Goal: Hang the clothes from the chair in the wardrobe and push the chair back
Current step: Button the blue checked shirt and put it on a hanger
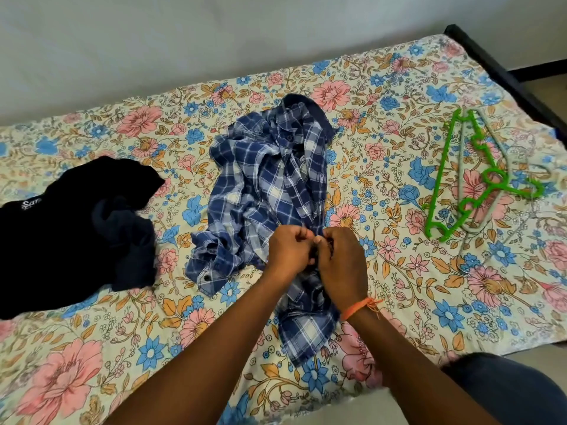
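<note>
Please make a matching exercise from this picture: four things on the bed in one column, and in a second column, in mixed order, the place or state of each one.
Things:
1. plaid shirt
2. black clothes
3. green hanger
4. orange thread

Places or states:
A. on the bed's left side, in a pile
B. tied on the right wrist
C. mid-bed, pinched by both hands, left hand and right hand
D. on the bed's right side, lying flat, untouched

Pairs: 1-C, 2-A, 3-D, 4-B

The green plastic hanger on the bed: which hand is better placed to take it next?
Right hand, probably. The green plastic hanger lies on its side of the blue checked shirt; the left hand would need to cross over.
</note>
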A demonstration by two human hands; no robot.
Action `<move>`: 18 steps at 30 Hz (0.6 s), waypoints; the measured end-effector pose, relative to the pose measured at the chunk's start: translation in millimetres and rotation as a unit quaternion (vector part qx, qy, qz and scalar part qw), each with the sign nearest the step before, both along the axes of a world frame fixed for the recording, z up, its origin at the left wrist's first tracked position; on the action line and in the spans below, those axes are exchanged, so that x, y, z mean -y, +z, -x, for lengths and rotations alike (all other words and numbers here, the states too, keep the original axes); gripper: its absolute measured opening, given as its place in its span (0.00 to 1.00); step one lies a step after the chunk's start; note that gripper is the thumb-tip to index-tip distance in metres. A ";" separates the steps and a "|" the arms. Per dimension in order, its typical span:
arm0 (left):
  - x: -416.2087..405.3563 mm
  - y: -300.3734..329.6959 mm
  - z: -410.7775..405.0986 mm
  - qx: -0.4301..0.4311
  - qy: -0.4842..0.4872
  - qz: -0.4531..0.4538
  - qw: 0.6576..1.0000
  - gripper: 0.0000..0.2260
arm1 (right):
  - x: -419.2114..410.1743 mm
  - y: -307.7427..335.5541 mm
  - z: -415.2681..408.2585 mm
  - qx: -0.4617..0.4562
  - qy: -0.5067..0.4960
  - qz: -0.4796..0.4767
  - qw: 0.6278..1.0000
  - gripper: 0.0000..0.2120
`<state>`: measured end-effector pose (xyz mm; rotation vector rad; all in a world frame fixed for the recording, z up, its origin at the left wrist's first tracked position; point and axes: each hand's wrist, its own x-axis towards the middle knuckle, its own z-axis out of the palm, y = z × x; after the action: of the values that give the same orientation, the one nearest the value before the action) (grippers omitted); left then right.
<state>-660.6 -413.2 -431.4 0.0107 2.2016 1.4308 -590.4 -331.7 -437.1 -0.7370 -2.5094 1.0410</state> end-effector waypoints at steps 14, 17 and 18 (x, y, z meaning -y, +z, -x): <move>0.2 7.2 -2.9 0.138 0.067 -0.156 0.976 0.03 | -2.5 -3.1 3.8 -0.040 -0.073 0.130 0.988 0.05; -2.0 8.3 -3.9 0.139 0.091 -0.150 0.975 0.06 | 0.4 -2.5 2.6 -0.053 -0.078 0.163 0.982 0.04; -2.7 8.3 -4.7 0.140 0.096 -0.147 0.975 0.06 | 1.8 -2.8 1.6 -0.059 -0.079 0.169 0.981 0.04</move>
<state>-655.9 -410.5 -423.1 -0.2896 1.7878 1.7364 -592.0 -333.5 -439.8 -0.9223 -2.1589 1.4252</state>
